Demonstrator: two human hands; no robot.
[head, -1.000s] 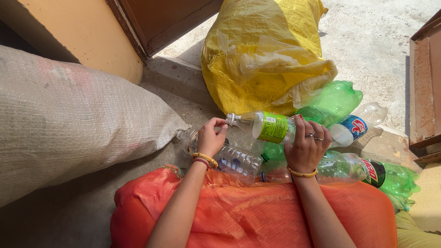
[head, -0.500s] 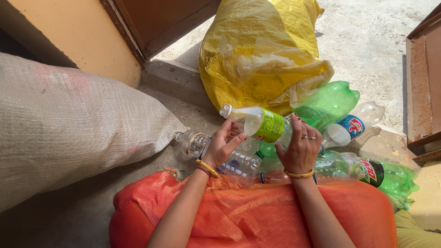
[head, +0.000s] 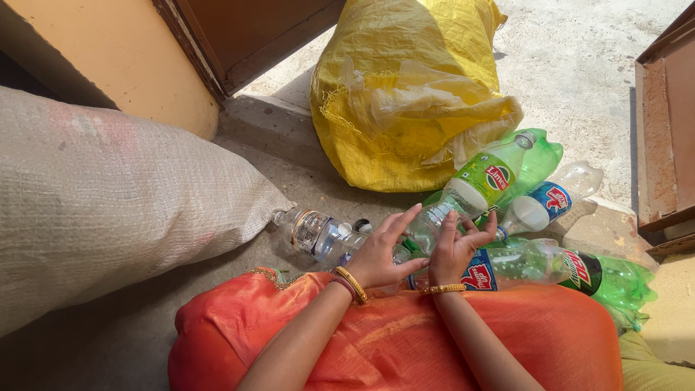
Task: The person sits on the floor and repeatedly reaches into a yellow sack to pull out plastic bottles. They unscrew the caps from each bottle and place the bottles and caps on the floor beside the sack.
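A clear plastic bottle with a green label (head: 483,178) lies tilted over the bottle heap, its neck pointing up and to the right. My right hand (head: 455,246) is just below its base, fingers spread, fingertips close to the clear bottom end. My left hand (head: 384,252) hovers beside it with fingers apart and holds nothing. Both hands sit above an orange cloth (head: 391,340) over my lap. Under them lie a clear bottle (head: 313,232) and a bottle with a blue and red label (head: 479,276).
A yellow woven sack (head: 405,94) stands behind the heap, with crushed green bottles (head: 612,279) and a red-and-blue labelled bottle (head: 544,203) to the right. A large grey woven sack (head: 108,195) fills the left. A rusty metal panel (head: 666,123) stands at the right edge.
The green-labelled bottle has swung from lying across my hands, neck to the left, onto the heap with its neck to the upper right. Both hands have let go, opened and dropped lower.
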